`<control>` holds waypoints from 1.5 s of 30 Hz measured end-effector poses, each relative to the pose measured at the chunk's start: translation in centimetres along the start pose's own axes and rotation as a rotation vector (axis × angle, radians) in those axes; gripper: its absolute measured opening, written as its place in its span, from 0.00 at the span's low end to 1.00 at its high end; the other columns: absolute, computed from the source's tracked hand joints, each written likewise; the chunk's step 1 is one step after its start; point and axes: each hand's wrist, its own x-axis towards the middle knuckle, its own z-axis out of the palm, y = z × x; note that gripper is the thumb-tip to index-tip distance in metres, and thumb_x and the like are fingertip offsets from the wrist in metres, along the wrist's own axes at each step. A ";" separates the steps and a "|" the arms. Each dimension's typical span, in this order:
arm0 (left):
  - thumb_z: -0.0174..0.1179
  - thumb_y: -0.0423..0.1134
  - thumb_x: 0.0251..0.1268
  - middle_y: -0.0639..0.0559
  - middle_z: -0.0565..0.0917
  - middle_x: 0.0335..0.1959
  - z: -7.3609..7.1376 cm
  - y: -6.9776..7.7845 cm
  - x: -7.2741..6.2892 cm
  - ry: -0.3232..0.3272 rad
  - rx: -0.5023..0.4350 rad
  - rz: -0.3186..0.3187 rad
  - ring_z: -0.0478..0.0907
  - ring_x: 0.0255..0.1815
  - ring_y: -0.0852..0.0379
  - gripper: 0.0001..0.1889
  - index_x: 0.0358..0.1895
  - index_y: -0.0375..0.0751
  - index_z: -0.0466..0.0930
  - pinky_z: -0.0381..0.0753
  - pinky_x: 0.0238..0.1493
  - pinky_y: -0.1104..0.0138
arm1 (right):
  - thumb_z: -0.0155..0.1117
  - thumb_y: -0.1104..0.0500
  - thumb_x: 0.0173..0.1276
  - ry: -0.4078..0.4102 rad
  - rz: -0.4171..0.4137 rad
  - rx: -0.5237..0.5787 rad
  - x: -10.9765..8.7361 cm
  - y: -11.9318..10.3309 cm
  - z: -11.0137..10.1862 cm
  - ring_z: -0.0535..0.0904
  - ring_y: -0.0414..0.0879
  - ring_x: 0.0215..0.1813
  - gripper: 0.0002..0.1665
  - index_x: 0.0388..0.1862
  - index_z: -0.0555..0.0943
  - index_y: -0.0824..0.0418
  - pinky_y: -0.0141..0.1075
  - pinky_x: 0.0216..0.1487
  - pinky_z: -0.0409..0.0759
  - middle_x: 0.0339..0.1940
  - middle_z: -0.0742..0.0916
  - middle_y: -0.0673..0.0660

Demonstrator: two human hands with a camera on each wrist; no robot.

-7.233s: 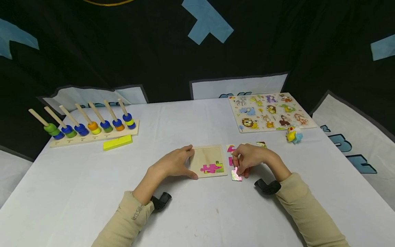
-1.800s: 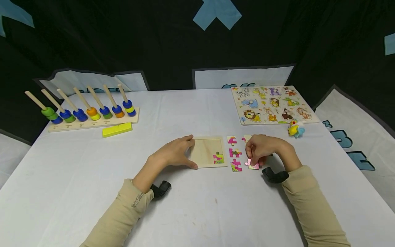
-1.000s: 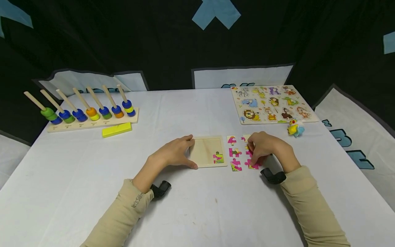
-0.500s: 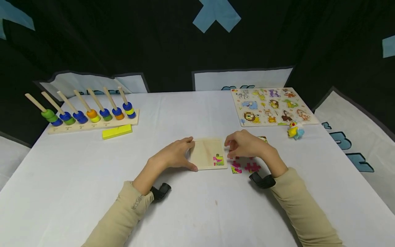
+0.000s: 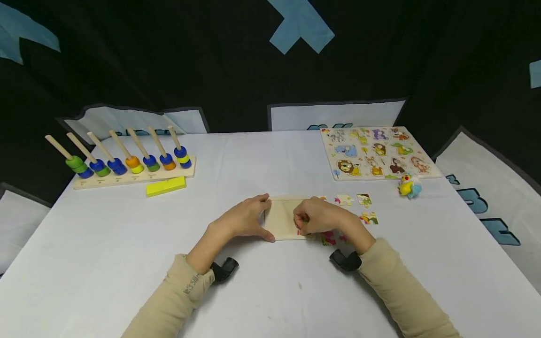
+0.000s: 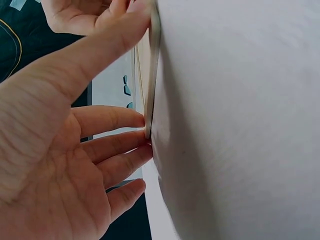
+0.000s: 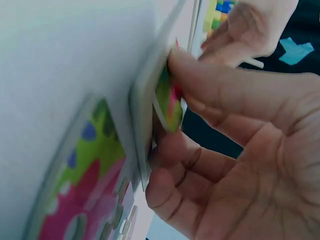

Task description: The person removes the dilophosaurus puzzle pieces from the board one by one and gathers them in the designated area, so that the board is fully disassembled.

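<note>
A shallow square wooden puzzle tray (image 5: 280,219) lies on the white table. My left hand (image 5: 243,218) rests at its left side with fingers spread; in the left wrist view, the thumb (image 6: 100,50) and fingertips touch the tray's edge. At the lower right corner, my right hand (image 5: 324,217) pinches a green and pink puzzle piece (image 7: 169,95) between thumb and fingers. That piece is tilted against the tray's edge in the right wrist view, and mostly hidden in the head view. Loose pieces lie to the right, including a pink and green one (image 5: 328,238).
More loose pieces (image 5: 364,200) lie beyond my right hand. An animal puzzle board (image 5: 372,152) and a small chick toy (image 5: 409,187) are at the back right. At the back left stand a peg counting toy (image 5: 135,177) and a yellow block (image 5: 166,186).
My right hand has moved left from the loose pieces to the tray's corner and now pinches the piece that lay there. One pink piece left the tray earlier. My left hand stays put.
</note>
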 end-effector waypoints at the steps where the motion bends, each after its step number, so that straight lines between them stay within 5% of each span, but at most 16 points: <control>1: 0.75 0.54 0.44 0.38 0.60 0.74 0.1 0.1 0.1 -0.004 -0.002 0.003 0.59 0.74 0.41 0.49 0.68 0.31 0.64 0.61 0.74 0.53 | 0.71 0.66 0.54 0.000 0.005 0.007 -0.1 0.0 0.0 0.65 0.37 0.21 0.11 0.23 0.75 0.58 0.27 0.24 0.62 0.17 0.72 0.46; 9: 0.76 0.52 0.44 0.38 0.59 0.75 0.1 0.3 1.0 -0.010 0.001 -0.005 0.59 0.74 0.41 0.49 0.68 0.31 0.65 0.61 0.74 0.53 | 0.75 0.64 0.51 0.060 0.006 -0.024 -0.5 0.2 -0.1 0.68 0.38 0.21 0.09 0.24 0.80 0.56 0.28 0.26 0.65 0.17 0.79 0.47; 13: 0.75 0.52 0.45 0.37 0.57 0.76 0.5 0.3 1.1 -0.056 -0.027 -0.013 0.58 0.74 0.38 0.49 0.69 0.31 0.63 0.61 0.74 0.51 | 0.70 0.65 0.58 0.017 -0.059 0.081 -0.8 1.2 -0.3 0.77 0.38 0.19 0.02 0.27 0.86 0.60 0.26 0.23 0.70 0.18 0.86 0.51; 19: 0.74 0.51 0.47 0.37 0.55 0.76 0.6 0.1 0.9 -0.062 -0.030 -0.030 0.55 0.75 0.38 0.49 0.70 0.31 0.61 0.58 0.75 0.51 | 0.58 0.69 0.66 0.026 -0.090 0.262 -2.4 2.7 -2.7 0.84 0.49 0.26 0.13 0.47 0.85 0.69 0.29 0.21 0.71 0.31 0.90 0.60; 27: 0.74 0.51 0.47 0.36 0.54 0.76 0.4 0.1 0.5 -0.070 -0.025 -0.019 0.55 0.76 0.38 0.49 0.70 0.30 0.61 0.58 0.75 0.50 | 0.65 0.69 0.60 0.095 -0.048 0.288 -5.0 4.9 -5.2 0.84 0.56 0.24 0.13 0.44 0.84 0.73 0.34 0.25 0.78 0.24 0.88 0.59; 32: 0.74 0.52 0.46 0.35 0.55 0.76 0.2 0.0 0.5 -0.044 -0.007 -0.007 0.56 0.75 0.37 0.49 0.69 0.30 0.62 0.61 0.73 0.49 | 0.69 0.68 0.59 0.286 0.007 0.281 -6.2 5.6 -6.8 0.82 0.46 0.23 0.13 0.43 0.85 0.71 0.30 0.22 0.72 0.23 0.87 0.62; 36: 0.74 0.53 0.46 0.36 0.55 0.76 0.1 0.0 0.6 -0.041 -0.016 -0.003 0.56 0.75 0.37 0.49 0.69 0.30 0.63 0.60 0.73 0.49 | 0.70 0.68 0.58 0.449 -0.001 0.303 -7.3 5.6 -7.7 0.82 0.43 0.23 0.09 0.39 0.84 0.69 0.32 0.24 0.77 0.25 0.87 0.65; 39: 0.74 0.53 0.46 0.35 0.55 0.75 0.0 0.0 0.5 -0.038 -0.013 -0.001 0.57 0.75 0.37 0.48 0.68 0.30 0.64 0.61 0.73 0.48 | 0.69 0.68 0.59 0.426 0.018 0.313 -8.1 5.9 -7.8 0.81 0.45 0.24 0.07 0.36 0.84 0.69 0.33 0.28 0.80 0.26 0.87 0.63; 45: 0.75 0.52 0.45 0.33 0.56 0.75 -0.1 0.2 0.4 -0.037 -0.006 0.002 0.58 0.74 0.35 0.47 0.67 0.28 0.66 0.62 0.72 0.47 | 0.64 0.73 0.56 0.202 0.124 0.309 -10.4 8.1 -6.8 0.80 0.48 0.26 0.08 0.36 0.84 0.69 0.37 0.31 0.81 0.24 0.86 0.59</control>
